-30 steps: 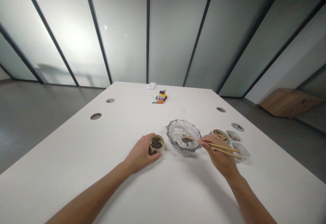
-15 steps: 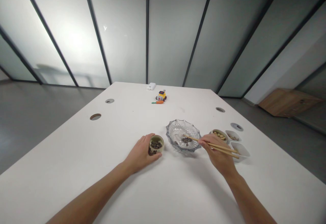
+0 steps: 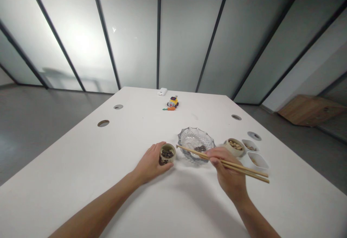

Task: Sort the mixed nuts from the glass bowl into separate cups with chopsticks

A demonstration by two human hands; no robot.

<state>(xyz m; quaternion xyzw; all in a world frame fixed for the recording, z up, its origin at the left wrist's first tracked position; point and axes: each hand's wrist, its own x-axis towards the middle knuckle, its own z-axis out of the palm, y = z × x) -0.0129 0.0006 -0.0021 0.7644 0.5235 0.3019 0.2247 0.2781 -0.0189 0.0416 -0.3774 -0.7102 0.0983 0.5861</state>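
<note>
My left hand (image 3: 153,161) is wrapped round the side of a small ceramic cup (image 3: 168,161) with dark marks on its wall. Dark beans (image 3: 167,153) lie inside the cup, which stands upright on the table. A pair of wooden chopsticks (image 3: 238,166) is gripped in my right hand (image 3: 229,169). Their tips are over the left rim of a scalloped glass bowl (image 3: 187,134), close to the cup, with a small dark bit at the end that looks like a bean. More dark beans (image 3: 200,148) sit in the glass bowl.
Right of the bowl stand a ceramic cup of pale nuts (image 3: 235,145) and two white dishes (image 3: 251,145) (image 3: 257,160). Farther back on the white table (image 3: 130,129) are a toy car (image 3: 172,102), a toy carrot (image 3: 170,109) and a white box (image 3: 162,91). Round holes (image 3: 103,123) pierce the tabletop.
My right hand has moved the chopsticks left and nearer me, so their tips go from inside the glass bowl to its left rim beside the cup. My left hand stays on the cup.
</note>
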